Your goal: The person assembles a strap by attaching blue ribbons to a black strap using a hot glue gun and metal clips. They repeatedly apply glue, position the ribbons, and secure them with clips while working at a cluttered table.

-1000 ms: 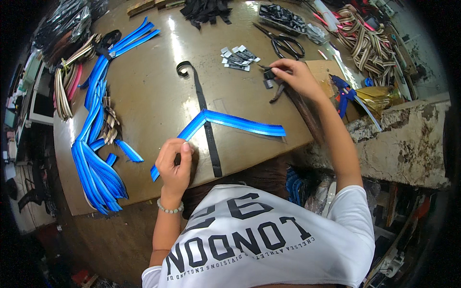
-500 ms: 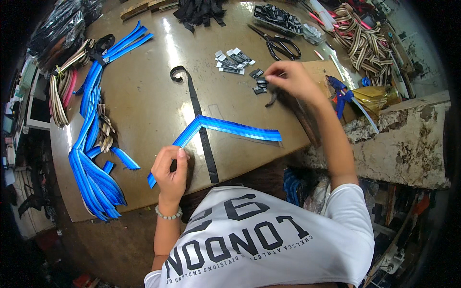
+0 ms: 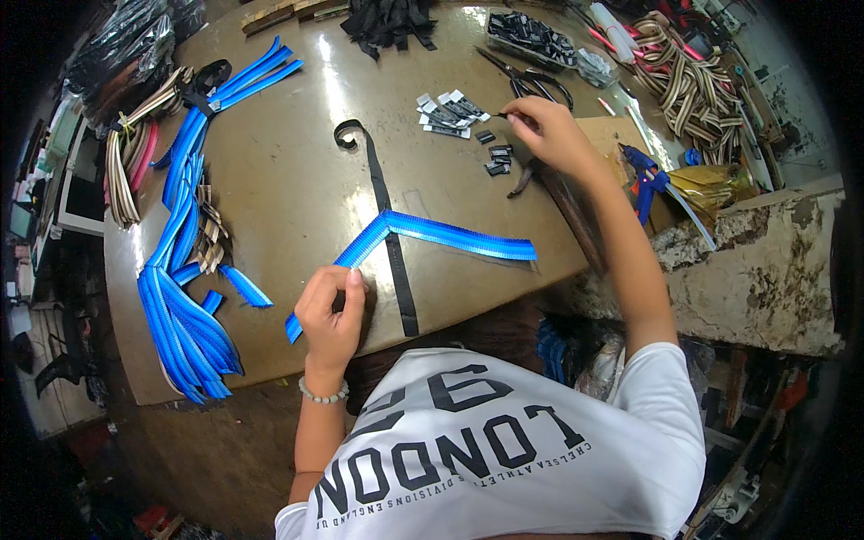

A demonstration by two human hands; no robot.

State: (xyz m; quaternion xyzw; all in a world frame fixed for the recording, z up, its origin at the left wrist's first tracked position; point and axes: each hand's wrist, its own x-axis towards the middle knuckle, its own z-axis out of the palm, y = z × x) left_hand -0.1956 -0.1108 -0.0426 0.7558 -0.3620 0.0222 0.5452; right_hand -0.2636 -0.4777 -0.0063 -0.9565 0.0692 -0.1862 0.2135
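My left hand (image 3: 331,310) pinches the left leg of a blue striped webbing strap (image 3: 463,238), bent into an angle on the table. Beneath its bend runs a narrow black strap (image 3: 378,180), curled at the far end. My right hand (image 3: 544,135) is closed at the fingertips on a small dark piece, mostly hidden by the fingers. Just below and left of that hand lie several small black pieces (image 3: 499,160). Left of it is a pile of black-and-white labels (image 3: 450,114). A hammer (image 3: 571,216) with a wooden handle lies under my right forearm.
Blue straps (image 3: 184,324) lie in a bundle at the left. Black-handled pliers (image 3: 531,84) and a clear box of black pieces (image 3: 531,40) are at the back. A blue glue gun (image 3: 646,180) lies right of my forearm, before striped straps (image 3: 702,99).
My right hand has lifted away from the small black pieces, with a dark piece at its fingertips. My left hand stays on the blue strap. The whole view has shifted slightly.
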